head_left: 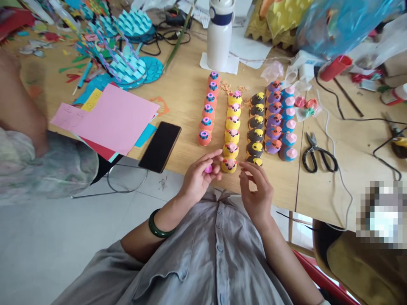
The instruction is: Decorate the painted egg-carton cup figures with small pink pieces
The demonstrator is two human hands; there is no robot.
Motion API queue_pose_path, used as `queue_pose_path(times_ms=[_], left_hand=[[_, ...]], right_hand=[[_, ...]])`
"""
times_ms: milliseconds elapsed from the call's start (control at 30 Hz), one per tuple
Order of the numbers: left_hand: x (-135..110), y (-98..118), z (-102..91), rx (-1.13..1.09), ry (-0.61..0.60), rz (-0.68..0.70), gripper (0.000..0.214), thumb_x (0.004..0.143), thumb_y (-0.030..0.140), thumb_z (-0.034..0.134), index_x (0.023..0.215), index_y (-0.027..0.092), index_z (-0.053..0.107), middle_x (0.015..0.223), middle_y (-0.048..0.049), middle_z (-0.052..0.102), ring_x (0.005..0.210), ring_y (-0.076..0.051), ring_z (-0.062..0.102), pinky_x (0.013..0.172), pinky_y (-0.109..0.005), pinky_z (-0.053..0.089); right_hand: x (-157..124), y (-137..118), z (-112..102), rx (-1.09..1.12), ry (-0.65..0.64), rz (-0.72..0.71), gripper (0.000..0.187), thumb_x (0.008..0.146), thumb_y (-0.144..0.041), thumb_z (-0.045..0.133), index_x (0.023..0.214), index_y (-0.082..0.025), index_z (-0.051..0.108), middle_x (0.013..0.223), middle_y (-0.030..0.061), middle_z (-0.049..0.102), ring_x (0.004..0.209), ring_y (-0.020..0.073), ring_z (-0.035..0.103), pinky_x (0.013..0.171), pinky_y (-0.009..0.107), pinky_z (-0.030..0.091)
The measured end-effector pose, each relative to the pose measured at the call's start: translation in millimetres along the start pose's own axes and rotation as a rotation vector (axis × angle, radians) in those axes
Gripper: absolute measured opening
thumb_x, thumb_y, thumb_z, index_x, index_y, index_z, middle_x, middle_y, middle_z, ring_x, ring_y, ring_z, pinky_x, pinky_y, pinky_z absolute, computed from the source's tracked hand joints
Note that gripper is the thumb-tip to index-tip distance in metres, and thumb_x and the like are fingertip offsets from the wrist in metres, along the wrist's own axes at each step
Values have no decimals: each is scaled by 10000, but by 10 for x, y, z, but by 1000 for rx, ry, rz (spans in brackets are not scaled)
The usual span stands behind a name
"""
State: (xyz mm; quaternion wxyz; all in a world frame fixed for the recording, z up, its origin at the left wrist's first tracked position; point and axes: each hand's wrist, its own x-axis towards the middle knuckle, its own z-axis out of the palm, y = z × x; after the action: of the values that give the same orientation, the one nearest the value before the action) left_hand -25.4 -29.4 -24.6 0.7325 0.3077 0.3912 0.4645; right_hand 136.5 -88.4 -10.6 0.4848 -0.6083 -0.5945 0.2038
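Note:
My left hand is curled at the table's near edge, pinching a small pink clay piece. Just right of it, my right hand hovers with fingers bent and apart, holding nothing I can see. Both sit right in front of the nearest yellow clay figure, the end of a yellow row. Beside that row run an orange row, a dark brown row, a purple row and a blue row, all on the wooden table.
A black phone lies at the near edge beside pink paper sheets. Black scissors lie to the right, with cables. A white bottle stands behind. Teal paper crafts fill the back left. Another person's arm is at left.

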Motion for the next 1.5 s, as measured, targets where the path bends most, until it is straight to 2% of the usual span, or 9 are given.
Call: queue_pose_path(times_ms=[67,133,267,433,633,833,1100,1300,1500], left_hand=[[-72,34,102,-71,-47,12,393,920,251,585,1300,187,664,1273,-100,697,991,-163,718,862,-306,610],[-140,38,216,-59,-97,39,436,965,284,543,1394,224,589,1441,-86,611,1239,-228,654,1057,-398,544],[-225,-3,388,-10,-167,87,458,1006,377,512,1452,273,523,1559,-53,508,1448,-261,472,1190,-448,426],[-268,-12,370,-13,-252,-12,487,1016,537,442,1347,239,638,1472,-95,597,1394,-294,536,1120,-458,494],[-302,14,229,328,-132,162,241,906,316,721,1129,231,760,1263,-52,737,1203,-214,683,1029,-323,563],[-273,32,212,409,-96,141,357,887,354,737,1210,203,741,1278,-69,733,1120,-234,731,992,-360,609],[-258,6,197,400,-170,101,332,857,349,767,1146,187,763,1185,-68,771,1070,-224,746,924,-323,638],[-256,23,207,400,-151,113,304,873,357,747,1105,162,774,1113,-84,785,916,-206,776,818,-317,672],[-255,8,179,378,-207,89,329,867,334,759,1156,176,753,1194,-90,755,1022,-217,753,865,-315,657]], right_hand=[[-46,-96,-18,-4,-35,-56,316,955,-159,575,1231,-289,657,1060,72,705,928,213,673,723,370,622],[-89,-185,0,5,-110,-87,346,940,-196,629,1272,-295,632,970,52,700,807,197,650,694,370,609],[-143,-266,107,7,-131,-76,334,922,-268,686,1252,-292,636,887,37,693,695,182,612,642,363,592],[-143,-205,153,151,-22,109,130,937,-273,657,1055,-271,710,944,40,749,743,177,693,656,342,611],[-110,-153,76,575,-54,445,181,887,-390,722,934,-217,693,677,-17,696,538,138,670,528,280,604],[-152,-109,24,590,-106,401,298,872,-330,750,1144,-262,651,896,6,743,723,149,721,629,296,655],[-146,-51,-42,484,-28,382,117,902,-339,717,928,-228,692,723,-13,716,562,143,693,539,282,608],[-128,-48,-54,555,-103,370,251,884,-323,738,1119,-261,676,897,7,747,725,156,734,619,291,647],[-139,-22,-64,508,-76,395,117,883,-330,743,920,-225,710,761,-3,726,570,134,684,546,275,616]])
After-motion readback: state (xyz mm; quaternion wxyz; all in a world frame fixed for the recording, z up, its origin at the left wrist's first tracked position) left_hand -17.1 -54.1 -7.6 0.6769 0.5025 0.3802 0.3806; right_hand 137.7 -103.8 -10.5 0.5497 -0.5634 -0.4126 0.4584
